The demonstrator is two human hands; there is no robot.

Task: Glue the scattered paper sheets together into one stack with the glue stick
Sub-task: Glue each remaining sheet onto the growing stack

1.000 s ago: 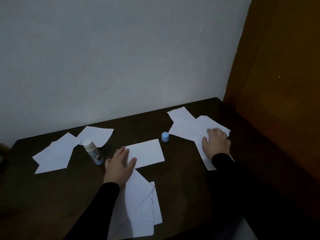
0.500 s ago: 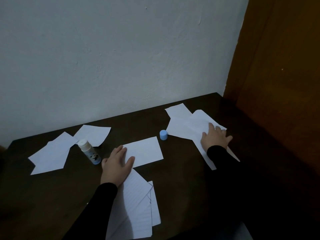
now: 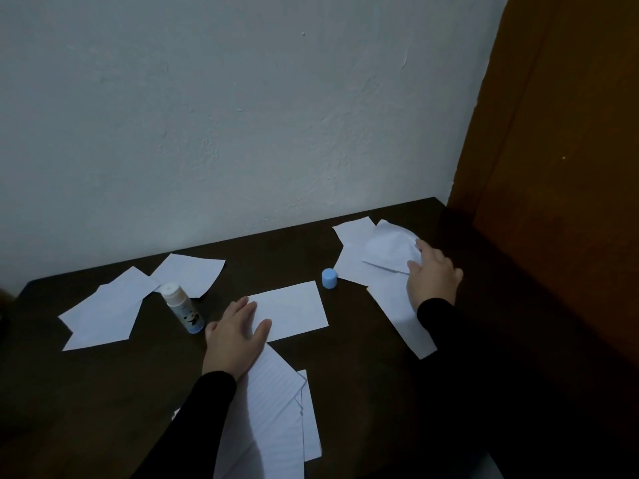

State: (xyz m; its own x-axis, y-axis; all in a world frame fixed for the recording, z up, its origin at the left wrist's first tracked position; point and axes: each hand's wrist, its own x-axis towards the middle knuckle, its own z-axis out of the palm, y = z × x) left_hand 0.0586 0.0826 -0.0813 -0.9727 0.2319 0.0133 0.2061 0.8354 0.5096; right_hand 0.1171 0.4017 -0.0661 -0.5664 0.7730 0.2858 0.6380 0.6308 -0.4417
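Cap (image 3: 329, 278) between centre sheet (image 3: 294, 311), right sheets (image 3: 356, 267).

white sheets (image 3: 288, 310) scattered; glue stick (image 3: 181, 307) upright, seemingly uncapped.

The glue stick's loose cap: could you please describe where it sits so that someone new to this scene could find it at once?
Start at the dark wooden table against the pale wall, and look between the person's two hands, towards the wall. There, between the middle paper sheet and the sheets at the right, stands the cap. It is the only small, round, light blue thing among flat white sheets.
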